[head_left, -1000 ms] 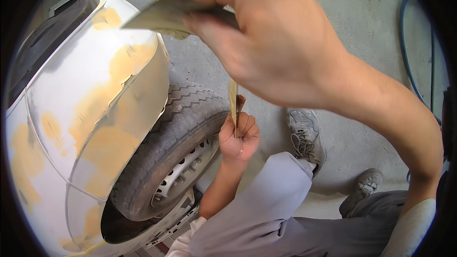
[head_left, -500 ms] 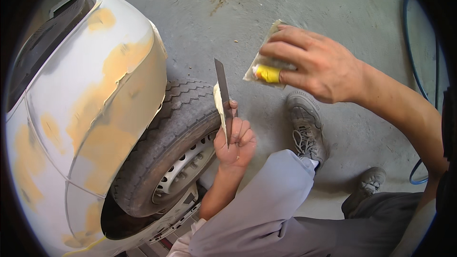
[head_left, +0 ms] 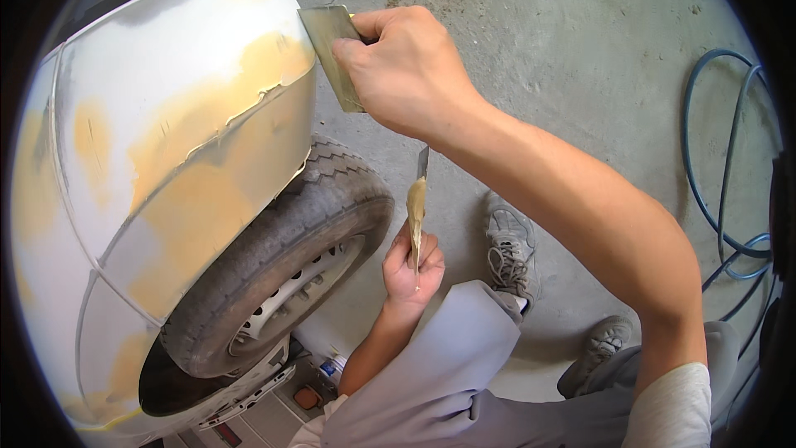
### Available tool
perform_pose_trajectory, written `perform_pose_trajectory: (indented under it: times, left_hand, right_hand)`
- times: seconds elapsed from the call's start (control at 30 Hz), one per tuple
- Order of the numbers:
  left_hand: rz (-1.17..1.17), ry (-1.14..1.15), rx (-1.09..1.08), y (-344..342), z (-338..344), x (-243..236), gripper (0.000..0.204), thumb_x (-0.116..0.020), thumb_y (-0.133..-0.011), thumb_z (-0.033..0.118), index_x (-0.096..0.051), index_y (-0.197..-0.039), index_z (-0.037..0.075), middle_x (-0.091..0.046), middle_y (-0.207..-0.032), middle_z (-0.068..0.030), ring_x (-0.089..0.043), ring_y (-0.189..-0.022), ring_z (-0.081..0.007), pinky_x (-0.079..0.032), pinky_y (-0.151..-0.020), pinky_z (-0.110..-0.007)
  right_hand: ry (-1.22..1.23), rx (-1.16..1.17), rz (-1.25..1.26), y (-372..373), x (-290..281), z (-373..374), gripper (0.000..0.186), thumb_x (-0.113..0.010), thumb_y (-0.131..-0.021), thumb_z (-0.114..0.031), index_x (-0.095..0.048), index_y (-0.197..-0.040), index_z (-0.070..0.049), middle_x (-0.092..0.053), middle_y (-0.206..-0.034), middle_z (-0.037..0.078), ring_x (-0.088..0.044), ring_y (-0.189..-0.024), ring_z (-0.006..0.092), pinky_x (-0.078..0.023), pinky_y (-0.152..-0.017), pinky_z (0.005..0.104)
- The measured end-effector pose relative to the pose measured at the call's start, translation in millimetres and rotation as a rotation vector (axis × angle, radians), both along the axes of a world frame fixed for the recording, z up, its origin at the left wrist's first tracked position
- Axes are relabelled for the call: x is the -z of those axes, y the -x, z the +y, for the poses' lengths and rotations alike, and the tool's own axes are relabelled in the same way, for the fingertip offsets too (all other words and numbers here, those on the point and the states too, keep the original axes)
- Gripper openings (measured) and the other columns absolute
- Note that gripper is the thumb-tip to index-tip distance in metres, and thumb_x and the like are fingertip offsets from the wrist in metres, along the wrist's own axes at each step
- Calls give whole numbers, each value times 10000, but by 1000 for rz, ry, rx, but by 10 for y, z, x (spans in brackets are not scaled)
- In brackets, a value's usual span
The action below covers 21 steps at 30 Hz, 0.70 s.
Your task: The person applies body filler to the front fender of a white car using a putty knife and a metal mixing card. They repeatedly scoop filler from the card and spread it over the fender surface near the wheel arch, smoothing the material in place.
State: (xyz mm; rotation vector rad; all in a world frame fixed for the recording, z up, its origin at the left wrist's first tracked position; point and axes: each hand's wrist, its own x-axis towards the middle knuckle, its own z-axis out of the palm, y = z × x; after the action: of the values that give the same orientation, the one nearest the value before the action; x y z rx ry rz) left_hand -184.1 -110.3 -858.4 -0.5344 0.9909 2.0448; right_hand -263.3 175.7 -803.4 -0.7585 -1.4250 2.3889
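My right hand (head_left: 406,70) pinches a flat rectangular spreader (head_left: 325,41) at the curved upper right edge of a white car body panel (head_left: 170,54); whether its blade touches the surface is hard to tell. Yellow-beige filler patches (head_left: 207,182) cover parts of the panel, with a raised, ragged line of it along a crease. Lower down, beside the tyre, my left hand (head_left: 410,270) grips a metal putty knife (head_left: 423,162) upright, a lump of beige filler (head_left: 417,207) along its blade.
The tyre (head_left: 340,191) with its steel rim sits under the panel. My shoes (head_left: 510,253) and grey-trousered legs are below. A coiled blue hose (head_left: 688,124) lies on the concrete floor (head_left: 572,41) at right. A case with assorted items (head_left: 274,406) sits at lower left.
My right hand with the spreader has moved left from over the floor to the panel's edge. My left hand still holds the knife upright, its filler now facing me. The view has shifted.
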Motion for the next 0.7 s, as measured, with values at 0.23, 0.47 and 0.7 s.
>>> perform_pose_trajectory:
  times: [0.23, 0.47, 0.7]
  left_hand:
    - [-29, -12, 47, -96, -1, 53, 373, -508, -1086, 219, -577, -1408, 43, -337, -622, 75, -281, -554, -43, -251, -516, -231]
    - [-32, -164, -24, -195, 58, 301, 194, -459, -1108, 169, -594, -997, 83, -392, -648, 71, -313, -541, -47, -261, -516, -224]
    - [27, -167, 14, -145, 257, 108, 334, -463, -1110, 174, -600, -1383, 38, -366, -654, 80, -285, -551, -33, -252, -518, -226]
  right_hand:
    - [-48, -84, -23, -365, -585, 66, 276, -598, -907, -163, -633, -739, 53, -510, -552, 37, -435, -528, 97, -407, -506, 330]
    - [-73, -114, -22, -501, -1151, 71, 244, -572, -866, -63, -606, -687, 99, -561, -560, 226, -594, -545, 320, -513, -634, 466]
    - [-140, 5, 139, -728, -962, 209, 209, -626, -916, -130, -703, -872, 59, -625, -666, 55, -554, -618, 112, -478, -611, 306]
